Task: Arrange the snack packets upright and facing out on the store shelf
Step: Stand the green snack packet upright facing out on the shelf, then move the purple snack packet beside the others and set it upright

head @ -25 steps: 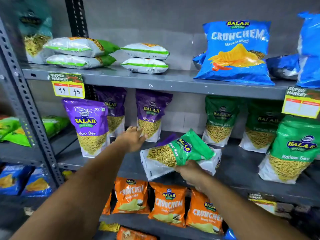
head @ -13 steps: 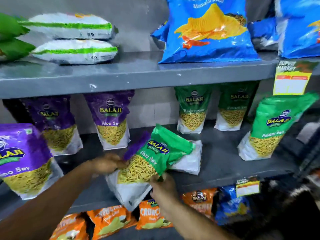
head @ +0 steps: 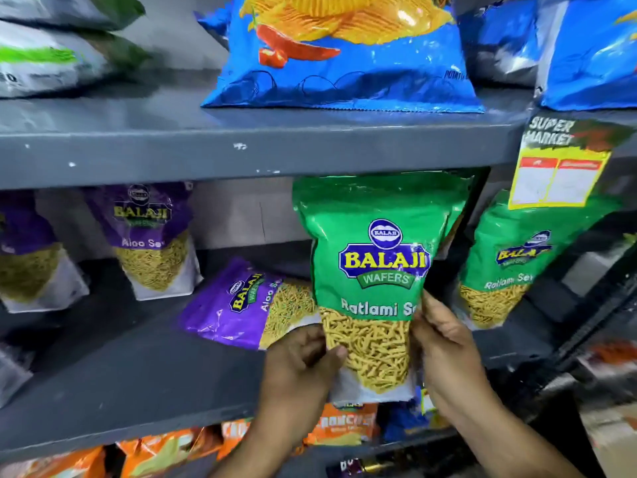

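Observation:
A green Ratlami Sev packet [head: 377,257] is held upright and facing me in front of the middle shelf [head: 144,381]. My left hand [head: 300,360] grips its lower left edge and my right hand [head: 444,343] grips its lower right edge. Behind it, a purple Aloo Sev packet [head: 241,305] lies flat on the shelf, tilted. Two purple Aloo Sev packets [head: 151,239] stand upright at the back left. Another green Ratlami Sev packet [head: 510,267] stands at the right.
The upper shelf [head: 241,146] carries a big blue Crunchem bag [head: 344,53] and white-green packets [head: 51,60] lying flat. A yellow price tag [head: 558,174] hangs from its edge at right. Orange packets [head: 165,450] fill the shelf below.
The green packet went from lying tilted on the purple one to upright, lifted by both hands. My left hand joined the grip. The view moved closer and to the right.

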### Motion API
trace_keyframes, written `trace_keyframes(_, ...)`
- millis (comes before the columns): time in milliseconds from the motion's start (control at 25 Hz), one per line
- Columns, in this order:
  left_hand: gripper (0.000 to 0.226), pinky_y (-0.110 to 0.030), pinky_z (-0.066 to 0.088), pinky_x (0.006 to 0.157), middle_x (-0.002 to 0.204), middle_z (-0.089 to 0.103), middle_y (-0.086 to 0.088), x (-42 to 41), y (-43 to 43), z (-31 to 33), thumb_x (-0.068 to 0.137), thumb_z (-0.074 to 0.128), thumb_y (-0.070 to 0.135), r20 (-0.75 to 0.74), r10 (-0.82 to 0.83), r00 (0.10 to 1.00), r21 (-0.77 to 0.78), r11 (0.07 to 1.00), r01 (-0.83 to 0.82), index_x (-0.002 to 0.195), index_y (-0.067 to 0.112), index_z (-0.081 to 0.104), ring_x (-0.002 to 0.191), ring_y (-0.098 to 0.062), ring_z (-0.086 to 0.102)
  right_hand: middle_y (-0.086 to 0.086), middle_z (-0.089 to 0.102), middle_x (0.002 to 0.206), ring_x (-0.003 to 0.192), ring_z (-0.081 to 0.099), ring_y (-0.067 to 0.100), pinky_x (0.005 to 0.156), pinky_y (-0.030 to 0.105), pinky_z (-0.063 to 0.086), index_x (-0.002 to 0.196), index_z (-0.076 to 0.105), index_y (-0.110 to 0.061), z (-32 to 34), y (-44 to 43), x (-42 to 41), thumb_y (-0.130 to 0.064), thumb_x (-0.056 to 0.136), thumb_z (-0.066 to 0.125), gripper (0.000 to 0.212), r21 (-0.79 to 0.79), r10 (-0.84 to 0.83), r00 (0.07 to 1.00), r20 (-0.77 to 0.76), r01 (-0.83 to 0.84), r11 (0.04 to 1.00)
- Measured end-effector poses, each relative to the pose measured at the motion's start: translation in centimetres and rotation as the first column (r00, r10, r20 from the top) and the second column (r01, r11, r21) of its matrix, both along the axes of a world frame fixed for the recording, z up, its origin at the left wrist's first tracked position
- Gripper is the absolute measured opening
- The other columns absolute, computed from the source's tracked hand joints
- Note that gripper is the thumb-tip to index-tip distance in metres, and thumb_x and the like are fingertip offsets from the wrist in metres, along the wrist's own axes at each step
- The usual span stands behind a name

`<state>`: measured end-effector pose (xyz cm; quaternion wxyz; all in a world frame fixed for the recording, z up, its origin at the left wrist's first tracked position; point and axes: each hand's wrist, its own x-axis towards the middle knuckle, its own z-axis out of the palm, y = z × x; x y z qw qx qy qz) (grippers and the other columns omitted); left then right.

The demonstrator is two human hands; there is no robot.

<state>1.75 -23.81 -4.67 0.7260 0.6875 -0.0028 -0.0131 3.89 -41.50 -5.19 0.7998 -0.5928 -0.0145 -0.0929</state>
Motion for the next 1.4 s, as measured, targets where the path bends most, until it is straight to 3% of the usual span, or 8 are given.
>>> trace_keyframes(120,0.023,-0.015,0.053,0.071,0.078,0.079,0.012,1.2,-5.8,-0.9,0.083,0.06,-0.008,0.025,0.071,0.997,-0.011,0.997,-0.071,0.085,0.013,0.067,0.076,0.0,0.071,0.016,0.071,0.113,0.103,0.067,0.031,0.088,0.046,0.055,0.118,0.064,-0.012,-0.2,-3.9,3.5,-0.006,0.094,0.048,0.029,0.015,-0.051,0.998,-0.03,0.052,0.999)
trace_keyframes(520,0.01,-0.05,0.054,0.085,0.095,0.072,-0.007,2.9,-12.2,-7.0,0.087,0.06,0.019,0.141,0.305,0.942,0.155,0.933,-0.325,0.09,0.029,0.06,0.093,-0.025,0.068,0.004,0.074,0.106,0.104,0.065,0.032,0.098,0.059,0.046,0.106,0.068,-0.023,-7.5,-8.1,8.4,-0.001,0.091,0.049,0.033,-0.059,-0.082,0.996,-0.038,0.08,0.995)
trace_keyframes(640,0.009,-0.046,0.055,0.083,0.093,0.072,-0.004,2.9,-12.2,-7.4,0.088,0.06,0.022,0.164,0.285,0.944,0.15,0.939,-0.31,0.096,0.02,0.06,0.093,-0.022,0.067,0.005,0.073,0.112,0.109,0.065,0.031,0.099,0.057,0.046,0.112,0.066,-0.023,-8.2,-8.6,8.9,-0.007,0.092,0.051,0.03,-0.064,-0.048,0.998,-0.036,0.045,0.997)
trace_keyframes(800,0.019,-0.02,0.054,0.085,0.099,0.075,0.017,2.0,-11.9,-6.7,0.089,0.06,0.012,0.094,0.217,0.972,0.06,0.973,-0.223,0.104,0.023,0.064,0.098,0.002,0.067,0.008,0.067,0.123,0.115,0.06,0.025,0.101,0.042,0.046,0.119,0.06,-0.027,-8.1,-8.4,7.0,-0.009,0.097,0.042,0.034,-0.085,-0.127,0.991,0.049,0.13,0.988)
trace_keyframes(920,0.013,-0.011,0.052,0.075,0.091,0.078,0.013,-0.3,-9.2,-6.9,0.088,0.062,0.012,-0.038,0.307,0.951,-0.021,0.951,-0.308,0.09,0.022,0.071,0.09,-0.002,0.07,0.011,0.058,0.124,0.119,0.053,0.01,0.1,0.023,0.043,0.118,0.054,-0.031,-8.4,-7.8,2.1,-0.026,0.097,0.044,0.024,-0.344,-0.274,0.927,0.254,0.352,0.871)
trace_keyframes(1080,0.019,-0.033,0.051,0.087,0.109,0.073,-0.016,-0.4,-1.7,-6.4,0.095,0.049,0.013,-0.363,0.474,0.802,-0.32,0.745,-0.586,0.103,0.006,0.065,0.105,-0.03,0.066,-0.004,0.061,0.102,0.1,0.059,0.005,0.085,0.017,0.046,0.105,0.063,-0.018,-5.1,-3.9,-1.0,-0.021,0.094,0.049,0.018,-0.602,0.214,0.788,0.577,0.234,0.763)
trace_keyframes(1200,0.043,-0.038,0.036,0.108,0.141,0.05,-0.018,1.8,3.4,-5.5,0.099,0.033,0.019,-0.551,0.357,0.754,-0.449,0.636,-0.628,0.138,0.005,0.043,0.131,-0.033,0.048,0.003,0.064,0.107,0.104,0.058,0.011,0.094,0.016,0.042,0.109,0.063,-0.015,-1.3,2.0,1.6,-0.019,0.094,0.048,0.022,-0.774,0.462,0.723,0.514,0.16,0.612)
trace_keyframes(1400,0.034,-0.04,0.032,0.111,0.14,0.05,-0.018,4.2,5.1,-4.9,0.095,0.045,0.028,-0.702,0.201,0.683,-0.384,0.702,-0.6,0.122,0.008,0.049,0.132,-0.034,0.045,0.02,0.061,0.122,0.113,0.057,0.033,0.095,0.035,0.046,0.12,0.056,-0.009,2.1,10.2,12.1,-0.019,0.09,0.047,0.033,-0.914,0.249,0.969,0.012,-0.09,0.396)
